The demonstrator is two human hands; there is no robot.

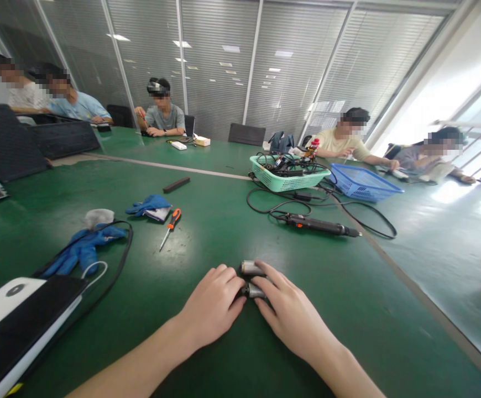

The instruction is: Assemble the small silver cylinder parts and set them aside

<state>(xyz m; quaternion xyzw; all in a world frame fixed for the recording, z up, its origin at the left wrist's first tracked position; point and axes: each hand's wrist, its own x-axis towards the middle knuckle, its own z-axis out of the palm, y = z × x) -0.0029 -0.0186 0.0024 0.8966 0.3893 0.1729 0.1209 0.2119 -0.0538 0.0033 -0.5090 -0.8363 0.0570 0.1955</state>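
Note:
Both my hands rest on the green table (pixel 224 221) near its front edge. My left hand (pixel 211 304) is curled, its fingertips pinching one end of a small grey metal cylinder (pixel 255 291). My right hand (pixel 290 312) closes over the other end of that cylinder. A second small metal cylinder (pixel 251 268) lies just beyond, touching my right forefinger.
An orange-handled screwdriver (pixel 170 225), blue gloves (pixel 85 246) (pixel 149 204) and a black-and-white device (pixel 12 320) lie to the left. An electric screwdriver (pixel 319 225) with cable, a green basket (pixel 286 177) and a blue basket (pixel 362 182) sit ahead right. Several people sit around the far side.

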